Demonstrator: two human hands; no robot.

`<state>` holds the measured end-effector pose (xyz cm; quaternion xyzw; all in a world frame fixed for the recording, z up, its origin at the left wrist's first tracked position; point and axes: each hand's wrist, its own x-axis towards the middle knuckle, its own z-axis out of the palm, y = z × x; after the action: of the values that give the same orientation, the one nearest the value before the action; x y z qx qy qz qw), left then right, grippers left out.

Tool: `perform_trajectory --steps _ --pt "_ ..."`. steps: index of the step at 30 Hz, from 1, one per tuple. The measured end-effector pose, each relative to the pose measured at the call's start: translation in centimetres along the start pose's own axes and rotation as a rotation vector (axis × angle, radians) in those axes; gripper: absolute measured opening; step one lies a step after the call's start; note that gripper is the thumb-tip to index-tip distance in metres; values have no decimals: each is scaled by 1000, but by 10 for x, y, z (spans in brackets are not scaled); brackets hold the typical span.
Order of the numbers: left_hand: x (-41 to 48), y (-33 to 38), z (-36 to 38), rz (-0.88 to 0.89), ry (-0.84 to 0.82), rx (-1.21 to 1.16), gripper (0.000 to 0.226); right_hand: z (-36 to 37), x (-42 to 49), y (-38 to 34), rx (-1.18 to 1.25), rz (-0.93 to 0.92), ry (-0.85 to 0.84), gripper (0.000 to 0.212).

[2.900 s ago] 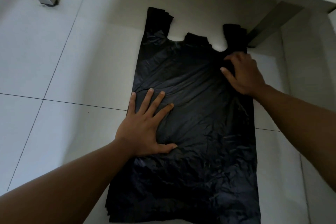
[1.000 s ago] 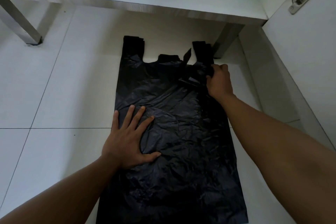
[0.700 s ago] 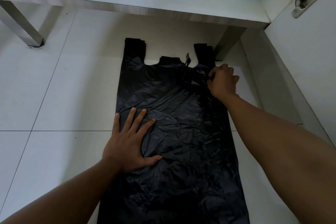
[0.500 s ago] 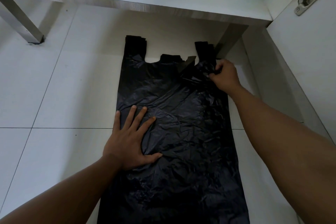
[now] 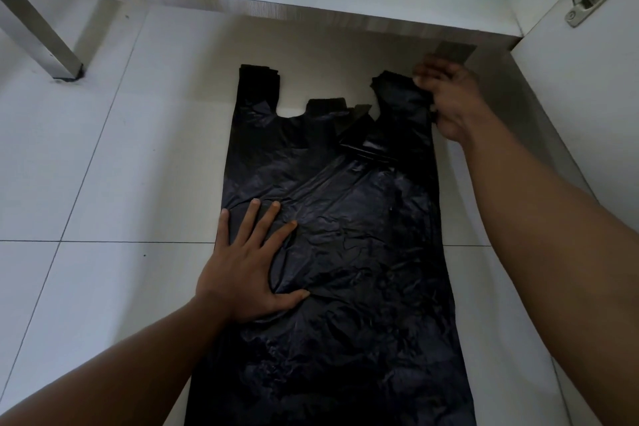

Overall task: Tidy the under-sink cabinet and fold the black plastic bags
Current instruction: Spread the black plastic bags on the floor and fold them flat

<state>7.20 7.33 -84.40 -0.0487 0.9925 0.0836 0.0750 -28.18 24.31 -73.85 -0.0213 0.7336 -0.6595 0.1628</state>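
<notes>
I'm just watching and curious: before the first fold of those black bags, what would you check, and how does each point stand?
1. Left hand flat, pinning the black bags: ok.
2. Right hand grips the right handle: ok.
3. Left handle lying flat: ok.
4. Top edge smooth: not ok, a flap is turned up between the handles.
5. Near edges of the stack lined up: cannot tell, out of view.
6. Floor beside the bags free for folding: ok.

Left hand (image 5: 247, 273) flat, fingers (image 5: 268, 223) spread, pressing down; right hand (image 5: 449, 97) reached forward, fingers curled, pinching.
</notes>
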Motion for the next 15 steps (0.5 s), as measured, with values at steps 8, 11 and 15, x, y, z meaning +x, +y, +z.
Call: perform_trajectory --steps 8,11,15 --pt "0 0 1 6 4 -20 115 18 3 3 -50 -39 130 28" --pt "0 0 1 5 5 -24 115 15 6 20 -154 -54 257 28" --pt "0 0 1 4 10 -26 115 2 26 45 -242 98 278 78"
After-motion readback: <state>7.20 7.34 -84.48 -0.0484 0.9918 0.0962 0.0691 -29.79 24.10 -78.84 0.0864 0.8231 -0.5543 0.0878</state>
